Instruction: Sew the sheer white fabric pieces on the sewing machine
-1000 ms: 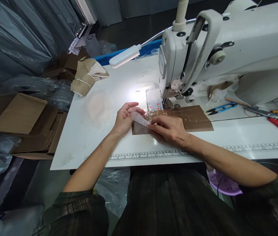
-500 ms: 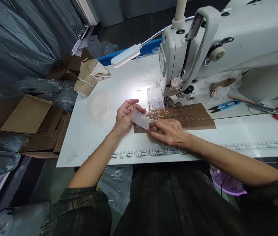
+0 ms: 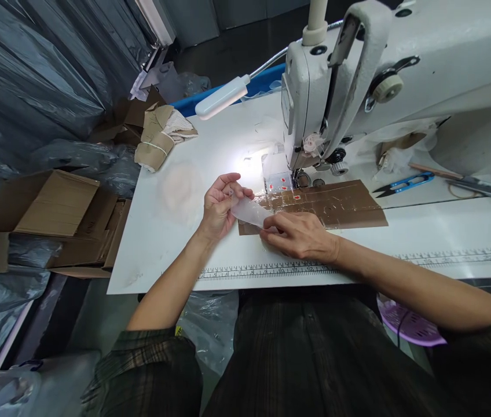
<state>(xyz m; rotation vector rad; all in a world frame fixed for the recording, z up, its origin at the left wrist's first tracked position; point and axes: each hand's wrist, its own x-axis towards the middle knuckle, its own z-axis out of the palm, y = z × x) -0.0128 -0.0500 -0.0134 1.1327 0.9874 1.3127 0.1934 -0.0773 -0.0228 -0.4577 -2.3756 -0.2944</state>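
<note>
A narrow strip of sheer white fabric point(image 3: 251, 212) stretches between my two hands, over the left part of a brown taped sheet point(image 3: 350, 205). My left hand point(image 3: 220, 207) pinches its left end between thumb and fingers, with the other fingers loosely curled. At the right end, my right hand point(image 3: 300, 233) grips the strip in its fingertips, palm down and low over the brown sheet. Just beyond stands the sewing machine point(image 3: 301, 110), its needle and presser foot point(image 3: 294, 178) behind the hands. Small red marks show on the plate beside the foot.
Blue thread snips point(image 3: 404, 184) and scissors point(image 3: 480, 188) lie at the right. A ruler tape point(image 3: 271, 271) runs along the table's front edge. A lamp point(image 3: 222, 98) hangs over the white table point(image 3: 154, 231). A brown bundle point(image 3: 154, 147) lies back left; cardboard boxes point(image 3: 54, 205) stand beyond.
The fabric strip between my hands now sags and curves slightly more. Both hands keep their hold in nearly the same place; the view has shifted slightly.
</note>
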